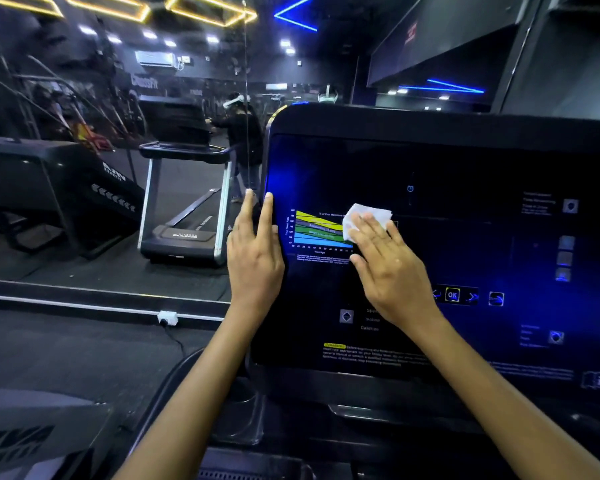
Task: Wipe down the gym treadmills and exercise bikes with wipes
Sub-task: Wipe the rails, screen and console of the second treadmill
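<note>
Pressing a wipe (368,216) on the console (465,161) beside a mirror (118,168).

Treadmill console (465,161): large black glossy panel, upright, tilted slightly back, printed with a coloured heart-rate chart (317,230) and a yellow OK button (452,295). Wipe (368,216): white, crumpled, lay flat against the panel at the chart's right edge, partly covered by fingers.
</note>
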The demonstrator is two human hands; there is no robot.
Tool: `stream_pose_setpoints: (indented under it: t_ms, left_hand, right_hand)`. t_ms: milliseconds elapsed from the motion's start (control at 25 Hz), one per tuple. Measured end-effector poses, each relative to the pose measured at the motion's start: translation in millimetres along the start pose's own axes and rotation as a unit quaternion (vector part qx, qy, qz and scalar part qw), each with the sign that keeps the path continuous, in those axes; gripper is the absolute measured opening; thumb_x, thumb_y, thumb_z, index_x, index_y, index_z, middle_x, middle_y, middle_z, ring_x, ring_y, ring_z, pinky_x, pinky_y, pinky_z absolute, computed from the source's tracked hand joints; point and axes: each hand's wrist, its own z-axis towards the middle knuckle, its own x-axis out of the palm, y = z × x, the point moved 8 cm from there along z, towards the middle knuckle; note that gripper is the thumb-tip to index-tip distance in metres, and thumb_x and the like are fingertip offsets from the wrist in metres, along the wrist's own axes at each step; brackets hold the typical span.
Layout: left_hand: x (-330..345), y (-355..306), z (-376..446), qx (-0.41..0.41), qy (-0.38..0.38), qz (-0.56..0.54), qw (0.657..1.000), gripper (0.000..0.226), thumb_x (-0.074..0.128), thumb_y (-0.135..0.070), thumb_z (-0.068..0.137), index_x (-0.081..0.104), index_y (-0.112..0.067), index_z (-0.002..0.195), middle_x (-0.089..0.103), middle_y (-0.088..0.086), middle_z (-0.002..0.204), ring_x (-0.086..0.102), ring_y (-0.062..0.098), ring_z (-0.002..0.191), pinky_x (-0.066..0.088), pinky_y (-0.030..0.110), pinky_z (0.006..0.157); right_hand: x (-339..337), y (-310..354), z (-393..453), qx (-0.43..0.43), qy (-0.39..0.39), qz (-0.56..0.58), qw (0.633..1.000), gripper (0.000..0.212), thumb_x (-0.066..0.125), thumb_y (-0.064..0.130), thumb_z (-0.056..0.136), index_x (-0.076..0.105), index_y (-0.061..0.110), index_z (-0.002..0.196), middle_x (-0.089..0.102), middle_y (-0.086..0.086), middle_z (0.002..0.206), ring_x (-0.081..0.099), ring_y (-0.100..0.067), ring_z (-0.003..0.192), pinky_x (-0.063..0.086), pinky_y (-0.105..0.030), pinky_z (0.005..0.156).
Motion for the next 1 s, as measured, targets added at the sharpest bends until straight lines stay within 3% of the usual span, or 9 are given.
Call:
stream_pose_setpoints:
  t_ms: [80,160,240,440,640,760,880,960,1000]
  left_hand:
    - [3.8,-11.0,-2.9,0.010,-0.008,0.041,0.999,0.045,0.035,-0.019,0.097,0.042,-0.009,0.140,0.030,0.020,0.150,0.034,0.033,0.136,0.035,0.051,0.101]
    - [9.4,-21.5,-8.6,0.019,0.000,0.064,0.998,0.047,0.033,-0.022,0.097,0.040,-0.013,0.142,0.029,0.015,0.152,0.027,0.030,0.140,0.024,0.052,0.108]
    - [13.4,-23.4,-11.7,0.032,0.008,0.078,0.996,0.047,0.030,-0.024,0.097,0.039,-0.015,0.143,0.032,0.012,0.152,0.026,0.028,0.141,0.020,0.050,0.110]
    - [13.8,-21.0,-11.6,0.032,0.001,0.085,0.996,0.046,0.026,-0.027,0.101,0.040,-0.014,0.143,0.033,0.010,0.151,0.025,0.028,0.141,0.019,0.045,0.112]
    - [13.0,-19.7,-12.0,0.041,-0.009,0.088,0.995,0.046,0.027,-0.028,0.101,0.041,-0.013,0.142,0.035,0.011,0.150,0.026,0.028,0.140,0.023,0.045,0.110]
    - [11.4,-22.3,-12.4,0.042,-0.013,0.077,0.996,0.045,0.030,-0.027,0.100,0.040,-0.013,0.142,0.034,0.011,0.151,0.024,0.027,0.141,0.022,0.046,0.110]
    - [9.7,-23.8,-12.5,0.040,-0.017,0.073,0.996,0.045,0.032,-0.026,0.100,0.041,-0.012,0.142,0.035,0.011,0.150,0.025,0.027,0.141,0.025,0.048,0.109]
    - [9.6,-24.1,-12.5,0.036,-0.020,0.080,0.996,0.045,0.033,-0.026,0.099,0.041,-0.013,0.142,0.035,0.011,0.150,0.026,0.027,0.140,0.025,0.046,0.109]
    - [9.9,-24.7,-12.5,0.036,-0.022,0.085,0.995,0.045,0.033,-0.026,0.099,0.041,-0.012,0.142,0.035,0.011,0.150,0.027,0.028,0.140,0.025,0.046,0.109]
  right_hand:
    - [4.1,17.2,-10.9,-0.014,-0.005,0.006,1.000,0.043,0.044,0.020,0.092,0.053,-0.003,0.127,0.050,-0.017,0.137,0.038,-0.025,0.133,0.024,-0.036,0.113]
    - [21.9,49.4,-41.9,-0.137,0.057,0.006,0.989,0.042,0.043,0.020,0.092,0.057,-0.004,0.124,0.051,-0.019,0.135,0.043,-0.028,0.130,0.027,-0.037,0.111]
    - [25.1,42.5,-55.6,-0.193,0.096,-0.002,0.976,0.040,0.042,0.019,0.093,0.055,0.000,0.125,0.052,-0.016,0.135,0.045,-0.027,0.129,0.026,-0.036,0.112]
    - [-7.9,-17.7,-21.2,0.028,-0.018,0.019,0.999,0.040,0.045,0.018,0.092,0.055,-0.002,0.125,0.050,-0.015,0.137,0.037,-0.022,0.133,0.025,-0.036,0.113]
    - [18.0,34.8,-38.7,-0.135,0.046,0.014,0.990,0.040,0.045,0.020,0.092,0.057,-0.001,0.124,0.051,-0.013,0.136,0.044,-0.025,0.131,0.026,-0.038,0.113]
    - [-0.3,-16.2,-5.5,-0.002,-0.028,0.017,0.999,0.039,0.046,0.020,0.092,0.058,0.000,0.123,0.054,-0.015,0.133,0.047,-0.025,0.128,0.024,-0.036,0.112]
    - [-27.0,-78.6,1.2,0.155,-0.096,0.033,0.983,0.037,0.046,0.019,0.093,0.056,0.001,0.123,0.048,-0.013,0.139,0.029,-0.010,0.134,0.031,-0.047,0.110]
    - [-27.7,-84.9,-1.3,0.198,-0.106,0.066,0.972,0.041,0.046,0.021,0.092,0.052,0.002,0.128,0.042,-0.012,0.144,0.016,-0.001,0.135,0.037,-0.051,0.106]
    - [-25.3,-73.5,0.1,0.191,-0.099,0.073,0.974,0.043,0.046,0.024,0.092,0.051,0.002,0.129,0.041,-0.013,0.144,0.018,-0.005,0.135,0.038,-0.047,0.104]
